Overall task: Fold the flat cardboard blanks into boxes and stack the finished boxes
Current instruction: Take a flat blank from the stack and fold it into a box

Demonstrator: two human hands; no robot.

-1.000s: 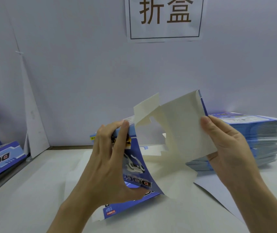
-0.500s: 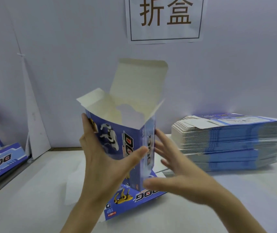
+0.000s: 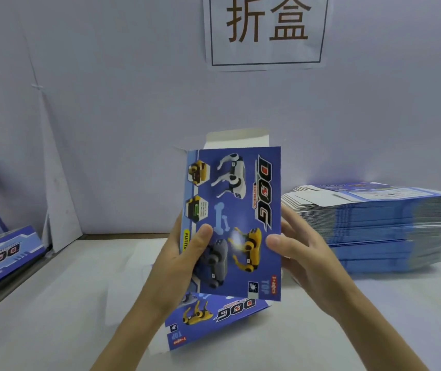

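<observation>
I log the box upright at centre, printed face toward me, top flap raised, inside hidden. The left hand clamps its 9 o'clock edge, thumb on the face and fingers behind; the right hand pinches the 3 o'clock edge. One blank lies flat on the white table at 6 o'clock under the box, the stack sits at 3 o'clock, and the finished boxes at 9 o'clock are cut off by the frame. The sign hangs at 12 o'clock on the grey wall, its top cropped.
</observation>
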